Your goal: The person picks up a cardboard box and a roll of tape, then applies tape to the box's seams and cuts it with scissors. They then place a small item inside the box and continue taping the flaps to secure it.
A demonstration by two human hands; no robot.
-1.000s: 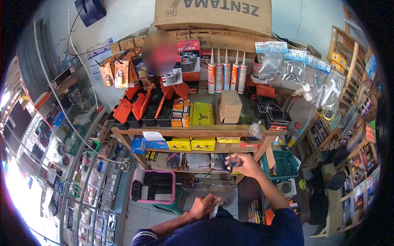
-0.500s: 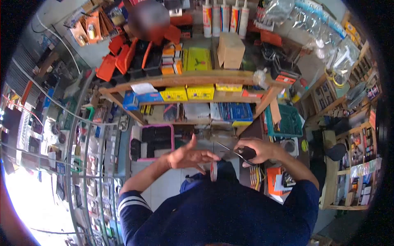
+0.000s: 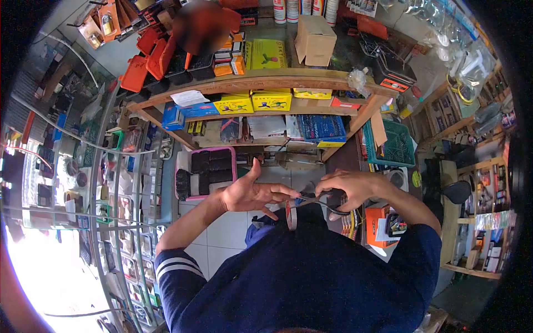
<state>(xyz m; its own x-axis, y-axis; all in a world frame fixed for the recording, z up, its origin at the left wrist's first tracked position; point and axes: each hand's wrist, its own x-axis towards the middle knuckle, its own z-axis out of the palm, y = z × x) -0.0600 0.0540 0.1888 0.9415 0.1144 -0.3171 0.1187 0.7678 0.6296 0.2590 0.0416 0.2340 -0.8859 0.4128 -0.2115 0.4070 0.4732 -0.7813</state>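
Note:
My left hand (image 3: 250, 193) is in front of my chest, thumb raised and fingers stretched out to the right. A narrow roll of tape (image 3: 292, 218) with a reddish inner ring hangs at its fingertips, apparently held between the fingers; the exact contact is hard to see. My right hand (image 3: 355, 188) is curled around dark-handled scissors (image 3: 337, 211). The blades point left and meet the left fingertips near the top of the roll. A pale strip seems to run there, too small to make out clearly.
Ahead stands a wooden counter (image 3: 250, 79) with yellow boxes (image 3: 271, 101) on its shelf. A pink-rimmed bin (image 3: 234, 166) of black packages is on the left. To the right are a green basket (image 3: 391, 141) and an orange box (image 3: 377, 225). Glass shelving lines the far left.
The scissors have turned, and their blades now lie close to the left fingertips and tape roll. Both hands appear slightly higher in view, and the camera has shifted a little.

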